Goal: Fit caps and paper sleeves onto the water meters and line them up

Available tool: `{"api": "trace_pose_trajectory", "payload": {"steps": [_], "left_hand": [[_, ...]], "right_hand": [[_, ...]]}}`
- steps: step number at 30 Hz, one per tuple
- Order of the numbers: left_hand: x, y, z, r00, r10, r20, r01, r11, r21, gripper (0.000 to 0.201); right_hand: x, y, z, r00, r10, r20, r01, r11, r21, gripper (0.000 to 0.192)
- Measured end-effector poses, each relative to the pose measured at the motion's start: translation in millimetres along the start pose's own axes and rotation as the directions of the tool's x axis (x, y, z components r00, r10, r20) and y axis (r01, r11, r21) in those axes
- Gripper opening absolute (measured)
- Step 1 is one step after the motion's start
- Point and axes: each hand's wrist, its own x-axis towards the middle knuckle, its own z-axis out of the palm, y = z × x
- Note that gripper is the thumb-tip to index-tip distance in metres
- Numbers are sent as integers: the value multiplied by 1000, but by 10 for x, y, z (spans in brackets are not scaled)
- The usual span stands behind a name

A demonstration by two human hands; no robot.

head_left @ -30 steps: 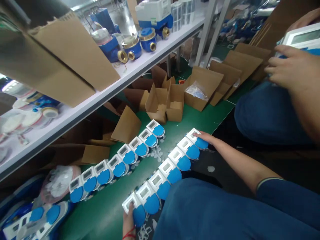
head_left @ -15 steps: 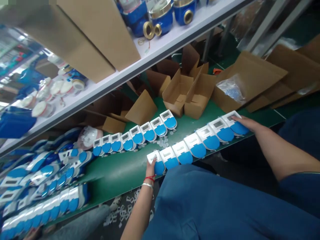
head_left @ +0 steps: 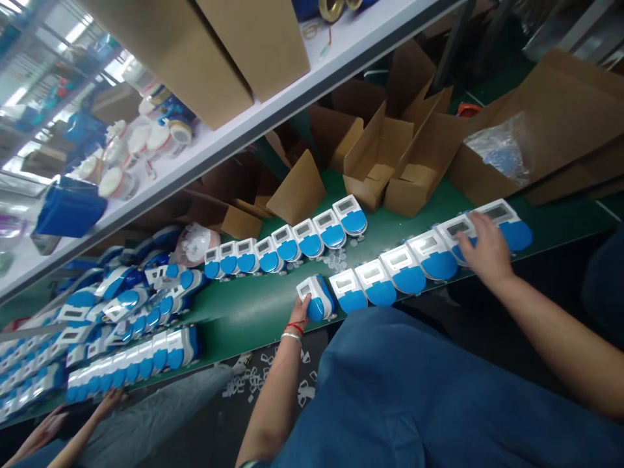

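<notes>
A near row of white-and-blue meter units (head_left: 414, 266) stretches along the table's front edge, running from about eight o'clock up toward two o'clock. Each unit shows a white housing with a small grey display window and a rounded blue cap, lying face up, side by side and touching. The leftmost unit (head_left: 316, 298) sits tipped and just apart from its neighbour, with the left hand (head_left: 298, 313) gripping its near end. At the far end, the right hand (head_left: 485, 250) lies flat across the last two units (head_left: 507, 224).
</notes>
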Motion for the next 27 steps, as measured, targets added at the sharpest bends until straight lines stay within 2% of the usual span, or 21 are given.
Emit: {"api": "trace_pose_trajectory", "payload": {"steps": [1,2,3,5,6,7,8,9,11,13,15,17,19,21,23,27], "left_hand": [[11,-1,-36,1000,-8,20,8,1000,-12,67],[21,-2,-63,999,-12,38,13,1000,-23,66],[30,-3,-82,999,-15,51,17,999,-29,66],[38,-10,-91,998,-16,67,18,999,-27,66],[35,-15,-81,997,-14,71,15,1000,-20,66],[25,-21,-61,997,-9,73,9,1000,-8,67],[7,-28,-34,997,-3,76,3,1000,5,68],[-17,-33,-2,997,15,78,-17,1000,24,68],[-82,-41,62,993,79,84,-85,994,73,68],[-149,-39,110,984,149,99,-161,979,128,66],[-198,-31,131,973,196,120,-216,958,189,63],[-219,-25,133,968,212,137,-240,939,247,61],[-216,-26,129,964,227,139,-260,919,297,61],[-206,-33,132,961,241,137,-274,901,336,62],[-202,-39,148,958,253,134,-285,890,356,62],[-247,-18,214,971,218,101,-240,896,374,60]], "right_hand": [[-182,-318,59,992,-103,72,98,992,77,48],[-372,-630,142,964,-221,148,197,967,164,47],[-562,-924,247,910,-347,225,291,924,249,47],[-903,-1419,502,745,-573,342,444,808,388,48],[-1043,-1610,639,668,-640,380,484,762,431,50],[-1158,-1765,771,625,-665,409,496,743,450,52],[-1250,-1886,889,601,-672,432,496,738,458,54],[-1318,-1981,988,602,-661,448,483,748,455,56],[-1400,-2114,1113,637,-621,456,443,779,443,57],[-1429,-2198,1131,682,-584,440,404,802,440,55],[-1432,-2225,1060,729,-549,409,367,818,443,53],[-1440,-2171,936,801,-476,363,309,848,431,53],[-1480,-2030,812,888,-340,310,209,898,386,53],[-1555,-1846,738,939,-207,274,109,936,334,53],[-1639,-1690,732,948,-156,278,65,948,311,54],[-1720,-1584,814,930,-201,309,89,936,340,53]]}}
